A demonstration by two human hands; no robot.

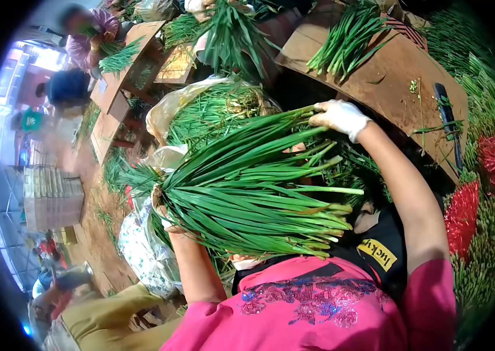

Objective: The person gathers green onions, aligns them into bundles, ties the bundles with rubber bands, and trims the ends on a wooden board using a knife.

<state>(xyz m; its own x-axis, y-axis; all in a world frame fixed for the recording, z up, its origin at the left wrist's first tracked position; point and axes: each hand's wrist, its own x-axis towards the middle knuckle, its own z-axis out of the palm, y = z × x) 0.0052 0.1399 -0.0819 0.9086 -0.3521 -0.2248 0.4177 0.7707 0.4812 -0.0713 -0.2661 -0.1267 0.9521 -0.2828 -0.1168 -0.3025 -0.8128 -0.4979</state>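
A large bunch of long green stalks [247, 187] lies across my lap, its leafy ends to the left and its pale cut ends fanned out to the right. My left hand [162, 207], in a white glove, is closed round the leafy end; leaves partly hide its fingers. My right hand [339, 119], also in a white glove, pinches the ends of some stalks at the bunch's upper edge. Behind the bunch stands an open plastic bag [157, 120] filled with green stalks and trimmings.
A wooden table [388, 76] at the upper right bears a green bunch [350, 41] and a dark blade-like tool [446, 114]. Red ties [463, 219] lie on bundles at the right. Co-workers sit opposite and at the left, near stacked boxes [53, 199].
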